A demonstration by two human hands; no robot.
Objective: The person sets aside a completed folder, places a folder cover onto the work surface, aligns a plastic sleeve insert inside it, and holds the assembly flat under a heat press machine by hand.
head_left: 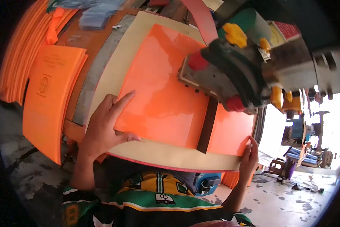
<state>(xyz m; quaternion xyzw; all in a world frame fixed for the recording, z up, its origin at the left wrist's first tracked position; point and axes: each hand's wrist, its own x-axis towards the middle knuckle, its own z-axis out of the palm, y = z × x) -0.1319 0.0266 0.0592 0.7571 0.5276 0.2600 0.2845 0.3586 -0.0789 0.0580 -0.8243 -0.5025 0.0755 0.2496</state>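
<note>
A glossy orange cover lies on a cream board with a red edge, a dark strip crossing it near its right side. My left hand is at the cover's lower left corner, index finger stretched over the surface and thumb apart along the bottom edge. At the lower right corner, my right hand has its fingers closed together on the cover's edge. Above the cover hangs a metal machine head with red knobs and black hoses, hiding part of the cover's upper right.
Printed orange folders stand at the left, beside a tall stack of orange covers. Clear plastic pieces lie at the top left. Yellow knobs jut from the machine. A blue object is below the board.
</note>
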